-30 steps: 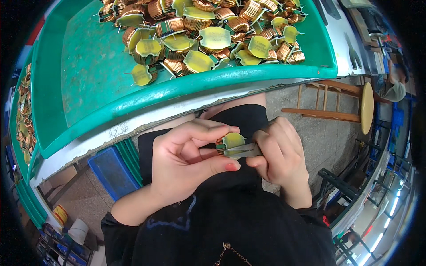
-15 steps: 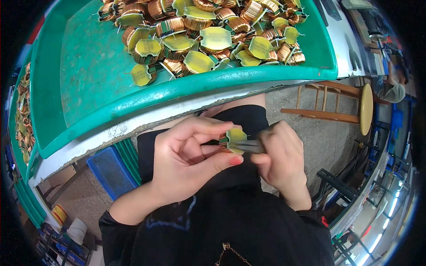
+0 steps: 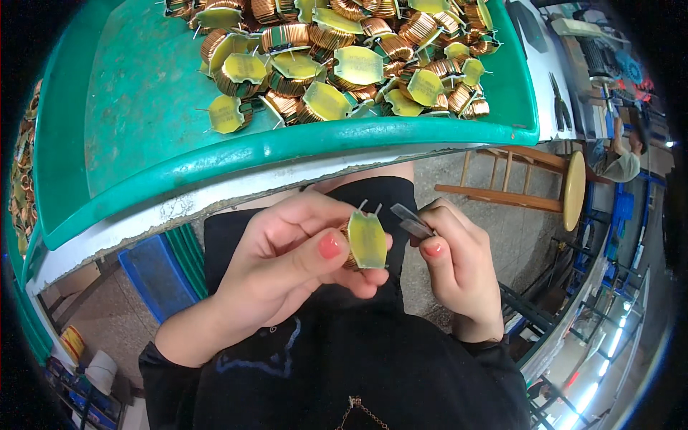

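Observation:
Between the thumb and fingers of my left hand (image 3: 287, 251) is a copper-wound toroidal coil (image 3: 367, 241) with a yellow base plate. The plate faces up, and two thin metal pins stick out from its far end. My right hand (image 3: 459, 261) is closed around metal tweezers (image 3: 411, 221) with broad flat tips, their rear part hidden in the fist. The tips point at the coil from the right and sit a little apart from it. Beyond my hands, a green tray (image 3: 172, 183) holds a heap of similar coils (image 3: 358, 66).
The tray rests on a white table (image 3: 107, 236) with a chipped front edge. More coils (image 3: 25, 179) lie at the far left. A wooden stool (image 3: 573, 190) lies to the right, near pliers (image 3: 560, 104) on the table. A blue bin (image 3: 159, 278) is below left; another person (image 3: 622, 163) is far right.
The tweezers have come away from the coil to the right. My left hand has turned the coil, so its yellow plate faces up and its pins point away from me.

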`<state>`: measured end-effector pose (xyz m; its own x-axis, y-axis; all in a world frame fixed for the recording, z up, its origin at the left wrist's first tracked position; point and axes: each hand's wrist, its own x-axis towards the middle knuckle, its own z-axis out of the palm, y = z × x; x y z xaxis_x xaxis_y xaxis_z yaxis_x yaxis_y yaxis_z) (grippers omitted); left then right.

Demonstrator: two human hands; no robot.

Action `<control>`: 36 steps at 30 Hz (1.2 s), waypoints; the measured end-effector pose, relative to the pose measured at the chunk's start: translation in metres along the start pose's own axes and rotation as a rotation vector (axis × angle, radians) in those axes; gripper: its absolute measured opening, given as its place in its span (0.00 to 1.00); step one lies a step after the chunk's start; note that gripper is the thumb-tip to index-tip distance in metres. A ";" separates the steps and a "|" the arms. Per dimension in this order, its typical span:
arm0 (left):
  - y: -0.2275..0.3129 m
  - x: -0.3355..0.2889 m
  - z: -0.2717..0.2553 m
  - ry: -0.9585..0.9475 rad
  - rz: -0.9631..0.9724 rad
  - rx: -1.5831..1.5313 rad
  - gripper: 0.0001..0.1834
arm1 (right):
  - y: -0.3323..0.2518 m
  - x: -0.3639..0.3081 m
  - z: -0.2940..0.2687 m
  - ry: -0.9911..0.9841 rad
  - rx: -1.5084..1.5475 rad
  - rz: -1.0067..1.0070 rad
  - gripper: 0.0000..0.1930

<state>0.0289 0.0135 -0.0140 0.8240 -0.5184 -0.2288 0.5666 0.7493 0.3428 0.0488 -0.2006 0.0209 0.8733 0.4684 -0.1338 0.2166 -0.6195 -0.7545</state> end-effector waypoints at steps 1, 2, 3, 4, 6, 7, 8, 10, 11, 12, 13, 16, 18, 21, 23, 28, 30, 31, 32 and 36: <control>0.000 0.000 0.000 -0.002 0.002 -0.004 0.16 | -0.001 0.001 0.000 -0.003 -0.004 0.001 0.05; 0.000 0.001 0.000 0.000 -0.007 -0.012 0.16 | -0.002 0.001 -0.001 -0.014 -0.010 0.003 0.05; 0.000 0.001 0.000 0.002 -0.016 -0.019 0.16 | -0.003 0.002 -0.001 -0.025 -0.015 0.005 0.05; 0.000 0.002 0.000 0.005 -0.024 -0.026 0.16 | -0.004 0.002 -0.001 -0.036 -0.020 0.007 0.05; 0.000 0.002 0.000 0.009 -0.030 -0.034 0.16 | -0.005 0.004 -0.001 -0.050 -0.026 0.007 0.04; 0.000 0.002 0.000 0.013 -0.040 -0.035 0.16 | -0.006 0.004 -0.001 -0.054 -0.032 0.007 0.04; 0.000 0.002 0.000 0.018 -0.050 -0.035 0.16 | -0.006 0.005 -0.001 -0.057 -0.037 0.007 0.04; 0.001 0.002 0.001 0.026 -0.071 -0.034 0.16 | -0.007 0.006 0.000 -0.064 -0.048 0.007 0.04; 0.001 0.002 0.000 0.026 -0.070 -0.036 0.16 | -0.007 0.006 0.000 -0.065 -0.049 0.007 0.04; 0.001 0.002 0.000 0.031 -0.075 -0.028 0.16 | -0.007 0.007 0.001 -0.066 -0.043 0.006 0.04; 0.001 0.002 0.000 0.035 -0.079 -0.020 0.16 | -0.007 0.007 0.001 -0.066 -0.038 0.004 0.04; 0.001 0.003 0.000 0.044 -0.090 -0.004 0.16 | -0.006 0.007 0.002 -0.066 -0.026 0.003 0.04; 0.001 0.003 0.000 0.046 -0.095 -0.003 0.15 | -0.007 0.007 0.002 -0.066 -0.030 0.002 0.04; 0.001 0.004 0.001 0.048 -0.100 -0.001 0.15 | -0.008 0.007 0.001 -0.064 -0.035 0.002 0.04; 0.000 0.003 0.000 0.053 -0.100 0.007 0.15 | -0.007 0.007 0.001 -0.064 -0.064 -0.013 0.04; -0.001 0.003 0.000 0.054 -0.100 0.029 0.15 | -0.006 0.005 0.001 -0.055 -0.123 -0.043 0.05; -0.001 0.002 0.000 0.051 -0.097 0.044 0.15 | -0.006 0.005 0.001 -0.048 -0.153 -0.060 0.05; -0.001 0.003 0.000 0.051 -0.099 0.044 0.15 | -0.006 0.005 0.001 -0.047 -0.153 -0.059 0.05; -0.001 0.003 0.000 0.056 -0.110 0.011 0.15 | -0.006 0.004 0.002 -0.043 -0.168 -0.065 0.05; 0.000 0.004 0.002 0.070 -0.143 -0.089 0.16 | -0.004 0.003 0.003 -0.031 -0.214 -0.080 0.06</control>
<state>0.0319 0.0108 -0.0132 0.7318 -0.5944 -0.3334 0.6736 0.7051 0.2214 0.0495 -0.1943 0.0219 0.8368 0.5381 -0.1012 0.3748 -0.6977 -0.6105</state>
